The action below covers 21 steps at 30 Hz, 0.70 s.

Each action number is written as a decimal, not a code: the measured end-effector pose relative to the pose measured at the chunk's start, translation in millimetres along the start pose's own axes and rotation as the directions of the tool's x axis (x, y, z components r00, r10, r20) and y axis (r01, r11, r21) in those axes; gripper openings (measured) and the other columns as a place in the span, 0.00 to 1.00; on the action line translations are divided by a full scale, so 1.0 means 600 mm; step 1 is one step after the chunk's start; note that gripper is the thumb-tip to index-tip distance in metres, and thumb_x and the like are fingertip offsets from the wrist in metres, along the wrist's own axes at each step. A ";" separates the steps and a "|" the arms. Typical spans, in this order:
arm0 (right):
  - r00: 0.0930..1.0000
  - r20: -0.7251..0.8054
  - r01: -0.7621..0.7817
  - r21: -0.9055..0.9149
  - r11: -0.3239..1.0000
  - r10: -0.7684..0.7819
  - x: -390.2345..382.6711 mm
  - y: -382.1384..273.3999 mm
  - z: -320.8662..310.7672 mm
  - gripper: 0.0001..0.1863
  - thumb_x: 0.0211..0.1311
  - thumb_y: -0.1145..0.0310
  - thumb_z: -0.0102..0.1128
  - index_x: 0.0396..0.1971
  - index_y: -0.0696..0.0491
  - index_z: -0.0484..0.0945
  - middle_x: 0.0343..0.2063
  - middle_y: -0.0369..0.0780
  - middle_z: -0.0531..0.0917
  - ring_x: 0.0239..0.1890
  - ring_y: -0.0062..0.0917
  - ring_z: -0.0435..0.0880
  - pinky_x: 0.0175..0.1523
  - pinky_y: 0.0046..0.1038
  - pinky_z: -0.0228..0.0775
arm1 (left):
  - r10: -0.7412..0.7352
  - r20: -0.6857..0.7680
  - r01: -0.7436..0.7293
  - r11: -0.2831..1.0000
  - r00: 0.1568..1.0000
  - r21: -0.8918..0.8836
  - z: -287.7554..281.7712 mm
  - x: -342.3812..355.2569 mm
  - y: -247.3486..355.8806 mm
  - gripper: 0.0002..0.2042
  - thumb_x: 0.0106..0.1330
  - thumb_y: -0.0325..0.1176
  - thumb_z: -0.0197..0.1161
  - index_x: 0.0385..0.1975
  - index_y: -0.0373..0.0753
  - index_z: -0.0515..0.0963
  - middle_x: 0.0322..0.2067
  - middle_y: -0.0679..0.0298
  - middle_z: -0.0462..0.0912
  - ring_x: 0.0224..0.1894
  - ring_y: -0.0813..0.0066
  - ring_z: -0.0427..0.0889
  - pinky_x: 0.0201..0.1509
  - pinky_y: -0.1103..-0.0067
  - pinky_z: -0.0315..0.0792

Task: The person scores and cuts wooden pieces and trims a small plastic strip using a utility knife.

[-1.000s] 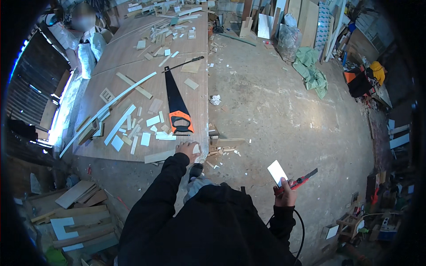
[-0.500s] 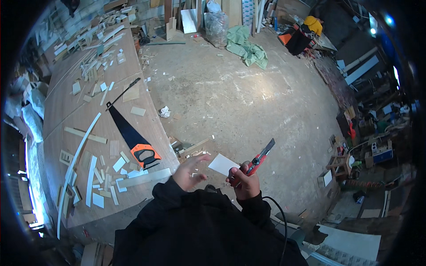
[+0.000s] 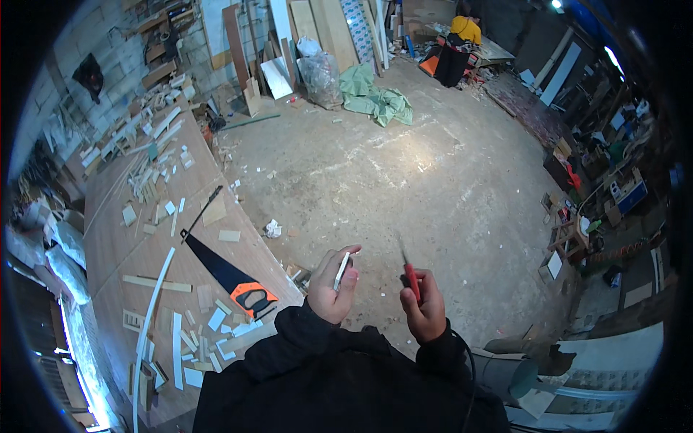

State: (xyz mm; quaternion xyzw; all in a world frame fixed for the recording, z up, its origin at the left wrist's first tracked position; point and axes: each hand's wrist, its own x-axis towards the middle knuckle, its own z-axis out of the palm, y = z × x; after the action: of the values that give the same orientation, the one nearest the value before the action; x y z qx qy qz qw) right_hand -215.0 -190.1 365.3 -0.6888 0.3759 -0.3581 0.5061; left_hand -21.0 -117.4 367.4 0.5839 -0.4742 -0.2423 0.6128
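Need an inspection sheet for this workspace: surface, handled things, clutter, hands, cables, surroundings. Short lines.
Surface: brown wooden table, at the person's left.
Handled things: flat white piece, seen nearly edge-on; red knife, its blade blurred, pointing away from the person.
Clutter: handsaw with an orange handle and many offcuts on the table; crumpled white scrap on the floor.
Hands: left hand pinches the white piece; right hand grips the knife; the two are apart.
Cables: black cable beside the right sleeve; ends not visible.
Surroundings: leaning boards, filled clear bag, green sheet.
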 end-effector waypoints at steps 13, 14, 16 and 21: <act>0.856 0.377 0.500 -0.431 0.751 -0.354 0.028 -0.124 -0.092 0.24 0.57 0.57 0.67 0.54 0.47 0.79 0.23 0.40 0.76 0.21 0.34 0.78 0.26 0.31 0.71 | 0.153 -0.045 -0.145 0.979 0.987 0.141 0.059 0.030 0.065 0.04 0.66 0.27 0.59 0.36 0.35 0.76 0.28 0.57 0.78 0.26 0.68 0.78 0.32 0.78 0.70; 0.850 0.387 0.510 -0.435 0.742 -0.357 0.030 -0.122 -0.101 0.24 0.57 0.56 0.67 0.55 0.46 0.78 0.22 0.39 0.74 0.19 0.33 0.77 0.25 0.31 0.69 | 0.194 -0.057 -0.182 0.968 0.979 0.171 0.066 0.030 0.065 0.03 0.66 0.27 0.59 0.35 0.35 0.76 0.27 0.57 0.78 0.25 0.69 0.78 0.31 0.78 0.69; 0.839 0.401 0.528 -0.434 0.730 -0.368 0.033 -0.118 -0.120 0.25 0.57 0.56 0.66 0.56 0.44 0.78 0.20 0.39 0.73 0.18 0.33 0.75 0.24 0.31 0.68 | 0.189 -0.059 -0.175 0.966 0.980 0.192 0.078 0.026 0.061 0.03 0.65 0.27 0.60 0.34 0.35 0.77 0.25 0.58 0.78 0.24 0.69 0.77 0.29 0.77 0.69; 0.831 0.400 0.546 -0.449 0.707 -0.387 0.033 -0.114 -0.166 0.23 0.56 0.57 0.66 0.52 0.49 0.81 0.16 0.40 0.71 0.15 0.31 0.72 0.22 0.31 0.64 | 0.213 -0.079 -0.183 0.942 0.974 0.280 0.124 0.016 0.067 0.03 0.65 0.27 0.61 0.33 0.35 0.77 0.22 0.59 0.77 0.20 0.69 0.76 0.25 0.76 0.67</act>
State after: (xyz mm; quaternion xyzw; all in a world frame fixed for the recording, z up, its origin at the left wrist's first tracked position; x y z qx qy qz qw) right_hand -282.3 -235.9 456.8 -0.9191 0.1991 -0.2534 0.2269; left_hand -91.6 -153.9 398.8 0.6238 -0.5252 -0.0803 0.5732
